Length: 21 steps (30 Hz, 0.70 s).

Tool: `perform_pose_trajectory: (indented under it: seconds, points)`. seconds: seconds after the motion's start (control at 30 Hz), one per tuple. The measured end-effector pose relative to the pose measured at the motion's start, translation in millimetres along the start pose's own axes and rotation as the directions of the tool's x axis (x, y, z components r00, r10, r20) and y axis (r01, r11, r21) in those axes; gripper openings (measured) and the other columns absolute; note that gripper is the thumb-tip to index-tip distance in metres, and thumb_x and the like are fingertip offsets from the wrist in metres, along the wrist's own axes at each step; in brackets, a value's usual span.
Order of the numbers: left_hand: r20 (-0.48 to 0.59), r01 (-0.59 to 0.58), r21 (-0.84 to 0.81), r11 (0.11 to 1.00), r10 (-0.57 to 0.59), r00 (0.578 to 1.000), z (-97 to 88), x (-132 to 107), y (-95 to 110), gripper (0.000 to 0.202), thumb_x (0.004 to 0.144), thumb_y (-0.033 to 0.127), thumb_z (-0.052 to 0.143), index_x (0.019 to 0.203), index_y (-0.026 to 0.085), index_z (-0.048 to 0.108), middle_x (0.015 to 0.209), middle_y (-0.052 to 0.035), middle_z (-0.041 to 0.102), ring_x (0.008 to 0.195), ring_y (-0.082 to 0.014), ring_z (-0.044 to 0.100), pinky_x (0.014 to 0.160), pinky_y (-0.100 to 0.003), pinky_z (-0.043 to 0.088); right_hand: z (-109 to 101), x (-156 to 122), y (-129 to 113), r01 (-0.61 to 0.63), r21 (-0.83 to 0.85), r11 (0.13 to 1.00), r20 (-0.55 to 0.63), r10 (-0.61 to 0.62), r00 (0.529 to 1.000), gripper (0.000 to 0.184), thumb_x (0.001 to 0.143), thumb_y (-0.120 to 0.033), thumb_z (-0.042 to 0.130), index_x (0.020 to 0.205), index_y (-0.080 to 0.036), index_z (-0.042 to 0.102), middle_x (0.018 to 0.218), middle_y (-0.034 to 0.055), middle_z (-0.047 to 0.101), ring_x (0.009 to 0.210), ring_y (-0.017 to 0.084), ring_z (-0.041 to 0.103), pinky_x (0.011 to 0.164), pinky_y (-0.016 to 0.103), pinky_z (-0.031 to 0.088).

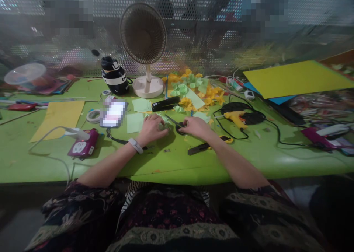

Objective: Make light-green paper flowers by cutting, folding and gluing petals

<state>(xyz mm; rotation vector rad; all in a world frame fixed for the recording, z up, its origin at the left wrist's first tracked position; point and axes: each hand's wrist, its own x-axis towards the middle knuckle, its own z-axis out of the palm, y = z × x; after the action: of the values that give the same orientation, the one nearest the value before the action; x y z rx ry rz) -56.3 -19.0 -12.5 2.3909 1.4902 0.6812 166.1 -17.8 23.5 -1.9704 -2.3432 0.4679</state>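
My left hand (pixel 152 128), with a white band (pixel 135 145) on the wrist, rests low over the table beside a pale green paper square (pixel 135 123). Its fingers are bent, with thumb and index apart; small pale green scraps lie by the fingertips. My right hand (pixel 197 127) has its fingers closed at the black handles of a pair of scissors (pixel 174 121), whose blades point up and left. Just beyond both hands lies a black stapler (pixel 166 103). A yellow and black box cutter (pixel 199 148) lies below my right hand, partly under the forearm.
Yellow and green paper flowers (pixel 190 86) are heaped at the back, beside a white fan (pixel 148 86). A yellow glue gun (pixel 236 118) with a black cord lies right. A phone (pixel 113 114), tape roll (pixel 94 116) and purple power strip (pixel 84 145) are left; a black bottle (pixel 114 79) stands behind.
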Motion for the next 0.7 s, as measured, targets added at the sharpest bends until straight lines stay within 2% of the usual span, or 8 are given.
perform_pose_trajectory:
  seconds: [0.23, 0.47, 0.57, 0.63, 0.7]
  points:
    - [0.052, 0.046, 0.000, 0.999, -0.046, 0.998, 0.1, -0.4, 4.8, 0.012, 0.072, 0.031, 0.065, 0.074, 0.019, 0.064, 0.094, -0.0106, 0.062, 0.101, -0.0318, 0.057, 0.098, -0.051, 0.039, -3.1, -1.2, 1.1, 0.012, 0.027, 1.000, 0.013, -0.012, 1.000, 0.030, 0.086, -0.047, 0.068, 0.095, -0.019, 0.071, 0.090, 0.0103, 0.075, 0.078, 0.025, 0.065, 0.058, 0.031, 0.037]
    - [0.055, 0.062, -0.045, 0.997, -0.060, 0.997, 0.4, 0.2, 1.6, 0.010, 0.073, 0.027, 0.064, 0.076, 0.019, 0.068, 0.096, -0.0104, 0.065, 0.101, -0.0310, 0.059, 0.099, -0.051, 0.039, -6.8, -3.4, -2.0, 0.015, 0.109, 0.994, -0.036, -0.011, 0.999, 0.028, 0.089, -0.045, 0.066, 0.096, -0.018, 0.071, 0.091, 0.0092, 0.076, 0.081, 0.024, 0.066, 0.061, 0.031, 0.039]
    - [0.053, 0.066, -0.068, 0.996, -0.063, 0.997, -0.5, -0.2, 0.9, 0.010, 0.072, 0.027, 0.066, 0.076, 0.019, 0.070, 0.096, -0.0106, 0.066, 0.101, -0.0314, 0.059, 0.097, -0.051, 0.040, -2.2, -5.9, -7.1, 0.096, 0.205, 0.974, -0.083, -0.081, 0.993, 0.021, 0.090, -0.037, 0.065, 0.099, -0.018, 0.071, 0.091, 0.0075, 0.075, 0.077, 0.020, 0.066, 0.063, 0.029, 0.041]
    - [0.050, 0.060, -0.070, 0.996, -0.057, 0.997, -0.9, -0.8, 0.6, 0.009, 0.073, 0.028, 0.067, 0.075, 0.019, 0.070, 0.095, -0.0109, 0.066, 0.100, -0.0317, 0.059, 0.095, -0.051, 0.040, 4.6, -8.6, -11.9, 0.200, 0.245, 0.949, -0.094, -0.182, 0.979, 0.021, 0.090, -0.035, 0.065, 0.101, -0.018, 0.070, 0.090, 0.0066, 0.074, 0.075, 0.018, 0.065, 0.064, 0.028, 0.042]
    - [0.052, 0.051, -0.071, 0.996, -0.048, 0.998, -1.2, -1.5, 0.4, 0.009, 0.074, 0.028, 0.068, 0.075, 0.019, 0.070, 0.095, -0.0109, 0.066, 0.101, -0.0317, 0.059, 0.094, -0.050, 0.041, 13.1, -11.5, -17.0, 0.332, 0.204, 0.921, -0.110, -0.315, 0.943, 0.026, 0.089, -0.038, 0.067, 0.102, -0.016, 0.070, 0.091, 0.0070, 0.073, 0.076, 0.018, 0.063, 0.064, 0.028, 0.042]
